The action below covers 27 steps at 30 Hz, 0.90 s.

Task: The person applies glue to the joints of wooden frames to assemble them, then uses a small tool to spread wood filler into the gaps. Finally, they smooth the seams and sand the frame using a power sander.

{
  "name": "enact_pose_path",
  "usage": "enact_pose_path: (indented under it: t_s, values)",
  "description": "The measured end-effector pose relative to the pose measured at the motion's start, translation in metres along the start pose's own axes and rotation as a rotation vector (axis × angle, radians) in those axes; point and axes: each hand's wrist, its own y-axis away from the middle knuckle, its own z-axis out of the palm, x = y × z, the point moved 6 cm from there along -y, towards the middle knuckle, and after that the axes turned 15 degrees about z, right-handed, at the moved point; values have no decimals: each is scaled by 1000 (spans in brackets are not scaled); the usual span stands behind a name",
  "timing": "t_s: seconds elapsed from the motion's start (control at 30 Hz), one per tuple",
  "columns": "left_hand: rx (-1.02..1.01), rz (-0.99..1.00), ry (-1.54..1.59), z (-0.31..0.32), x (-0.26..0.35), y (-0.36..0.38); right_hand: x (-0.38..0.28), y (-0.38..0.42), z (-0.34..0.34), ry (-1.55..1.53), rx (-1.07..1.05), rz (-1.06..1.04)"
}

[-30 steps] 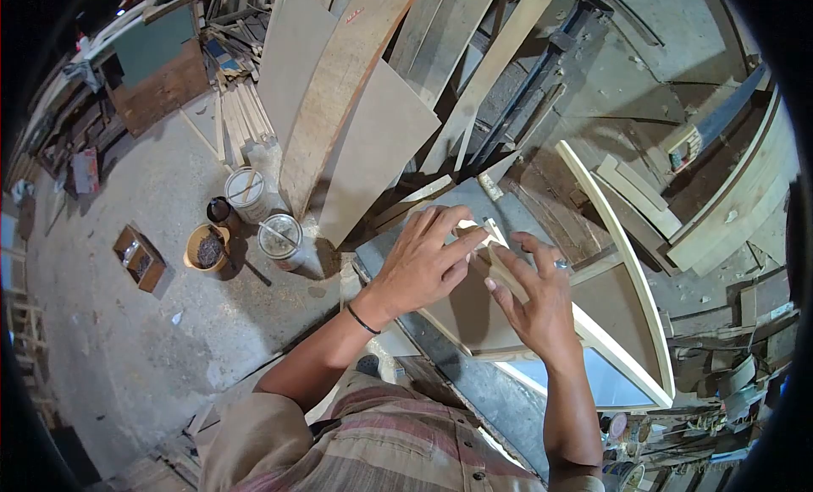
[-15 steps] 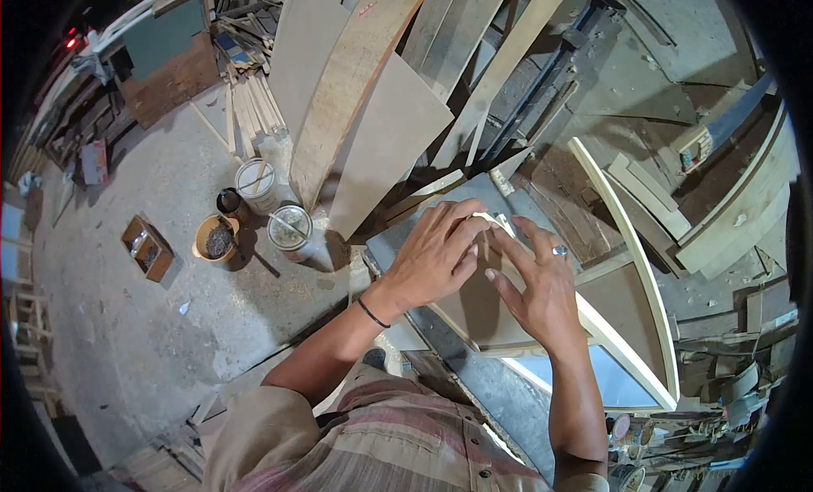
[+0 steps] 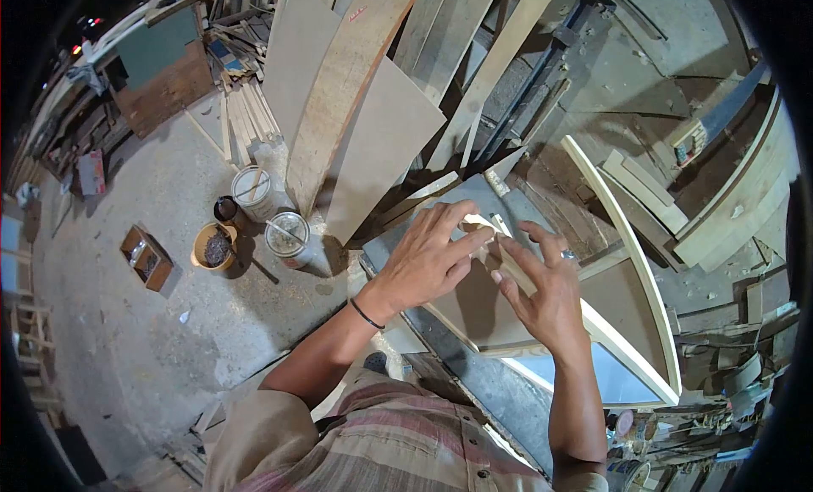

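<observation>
A pale wooden frame [image 3: 622,344] with a brown panel [image 3: 474,301] lies on the grey work surface [image 3: 508,400] before me. My left hand [image 3: 432,255], a dark band at its wrist, curls its fingers over the frame's far narrow end; the exact contact is partly hidden. My right hand [image 3: 546,293], wearing a ring, has its fingers spread and its thumb apart. Its index fingertip is at a small light wood piece [image 3: 500,225] by that same end. A curved pale strip [image 3: 614,196] forms the right side.
Tall boards [image 3: 351,94] lean beyond the work surface. On the floor to the left are paint cans [image 3: 288,234], a yellow bowl [image 3: 212,246] and a wooden box [image 3: 146,257]. A handsaw [image 3: 728,111] and wood offcuts [image 3: 644,191] lie at the right.
My right hand's fingers have lifted and spread slightly. My left index finger reaches a little further over the frame's end. The frame stays in place.
</observation>
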Motion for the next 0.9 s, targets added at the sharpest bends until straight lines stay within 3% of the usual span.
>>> enact_pose_path:
  t_s: [0.3,0.37,0.53,0.57,0.67,0.7,0.8,0.9]
  values:
    - [35,-14,71,-1,-2,-6,-6,-7,-3,48,22,-5]
    - [33,-17,49,2,-2,-4,-12,-8,-6,77,59,-103]
    - [-24,-49,80,17,-5,1,6,-2,18,-64,110,-29]
    - [-42,-51,105,21,-7,5,4,-1,16,-74,-3,14]
    - [21,-75,148,26,-7,14,7,6,30,-40,55,35]
    - [46,-67,164,22,-3,14,9,11,33,-86,162,16]
    - [-49,49,-10,24,-11,18,21,33,-7,-170,253,75]
    - [-76,44,-92,26,-12,20,83,74,-75,-157,398,266]
